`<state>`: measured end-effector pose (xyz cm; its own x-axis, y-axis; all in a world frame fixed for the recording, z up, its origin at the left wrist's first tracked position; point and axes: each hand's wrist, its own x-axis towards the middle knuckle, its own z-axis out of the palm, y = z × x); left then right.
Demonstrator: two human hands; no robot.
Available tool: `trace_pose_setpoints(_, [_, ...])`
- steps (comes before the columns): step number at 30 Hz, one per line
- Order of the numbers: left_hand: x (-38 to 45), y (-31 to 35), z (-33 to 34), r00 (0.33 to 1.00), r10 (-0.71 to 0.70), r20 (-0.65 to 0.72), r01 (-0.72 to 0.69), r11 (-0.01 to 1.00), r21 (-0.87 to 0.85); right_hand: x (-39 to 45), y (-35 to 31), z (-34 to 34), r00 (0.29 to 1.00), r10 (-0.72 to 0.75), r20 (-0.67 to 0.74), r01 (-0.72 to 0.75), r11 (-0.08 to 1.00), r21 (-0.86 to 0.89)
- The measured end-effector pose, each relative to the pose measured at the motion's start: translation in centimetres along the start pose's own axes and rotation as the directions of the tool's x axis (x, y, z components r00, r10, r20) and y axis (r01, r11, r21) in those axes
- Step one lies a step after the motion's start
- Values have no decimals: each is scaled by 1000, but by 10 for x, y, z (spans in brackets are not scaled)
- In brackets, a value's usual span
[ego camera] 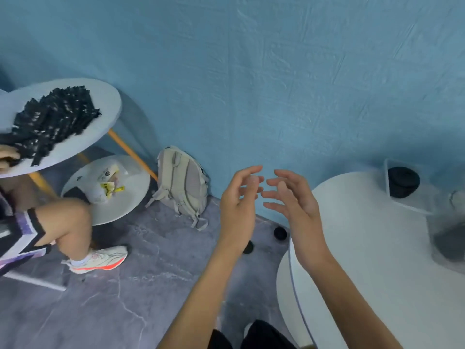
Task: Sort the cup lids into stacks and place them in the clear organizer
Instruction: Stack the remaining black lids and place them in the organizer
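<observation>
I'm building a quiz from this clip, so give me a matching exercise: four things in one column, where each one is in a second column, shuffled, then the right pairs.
Things
1. backpack
2. stack of black lids
3. two loose black lids
4. left hand

Places
A. in the clear organizer on the white table
B. in the air, fingers spread, holding nothing
C. on the grey floor beside the white table
D. leaning against the blue backdrop

Pairs: 1-D, 2-A, 3-C, 4-B
</observation>
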<state>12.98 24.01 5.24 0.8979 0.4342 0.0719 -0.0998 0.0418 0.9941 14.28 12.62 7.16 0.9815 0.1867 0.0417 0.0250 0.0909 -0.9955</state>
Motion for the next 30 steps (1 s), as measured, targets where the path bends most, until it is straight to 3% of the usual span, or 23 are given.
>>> trace_pose_setpoints(6, [15,89,-23,990,-138,8,138,990,23,4,-81,19,989,146,-32,-146,989,29])
trace_pose_setpoints(14, [69,137,-31,981,-184,56,182,983,36,46,-129,28,971,189,-146,-163,972,169])
trace_pose_setpoints(20, [113,127,-18,964,-239,120,225,968,113,92,-124,26,960,225,-167,-193,962,193])
trace_pose_setpoints(30, [176,52,2,911,-362,195,326,925,197,157,-62,27,925,318,-209,-268,934,239])
